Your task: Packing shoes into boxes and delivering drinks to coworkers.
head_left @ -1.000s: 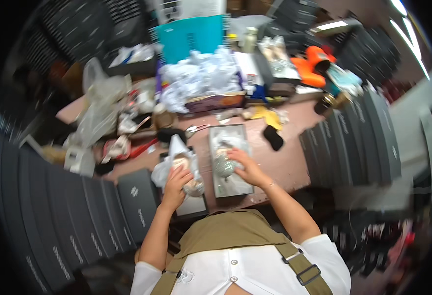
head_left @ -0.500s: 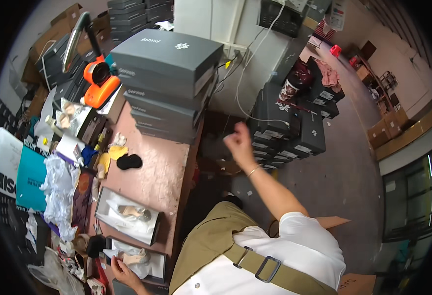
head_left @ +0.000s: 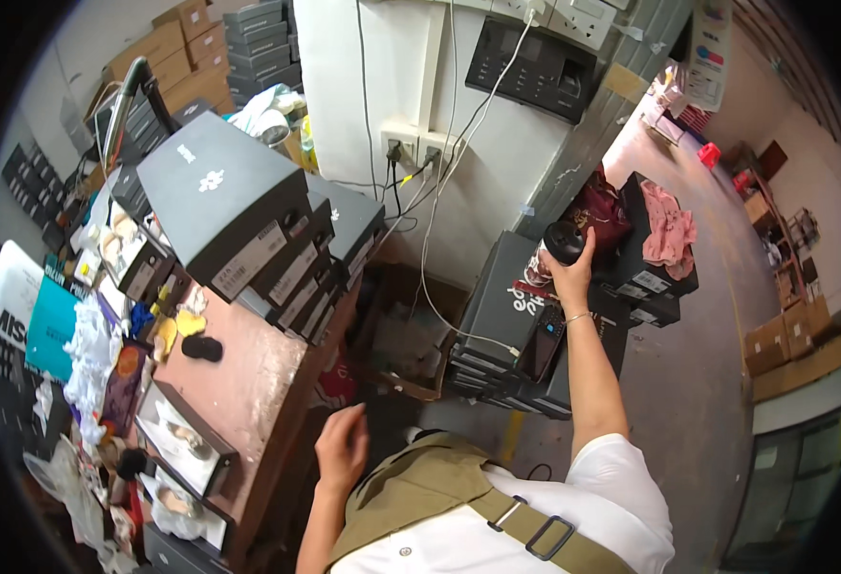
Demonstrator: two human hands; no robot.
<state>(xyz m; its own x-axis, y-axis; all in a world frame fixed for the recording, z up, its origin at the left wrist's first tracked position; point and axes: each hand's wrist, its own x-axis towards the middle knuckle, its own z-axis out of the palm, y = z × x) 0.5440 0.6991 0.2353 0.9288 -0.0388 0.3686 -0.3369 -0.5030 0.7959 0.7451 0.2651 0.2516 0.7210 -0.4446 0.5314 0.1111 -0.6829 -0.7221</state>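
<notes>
Right hand (head_left: pixel 573 275) now outstretched around cup (head_left: pixel 563 239)

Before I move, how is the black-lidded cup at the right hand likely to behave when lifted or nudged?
The cup may tip if nudged, since it seems taller than wide. Its black lid looks smooth, so a grip there might slip; the right hand curls around the cup. Its weight is hard to judge, as the lid hides any contents.
</notes>
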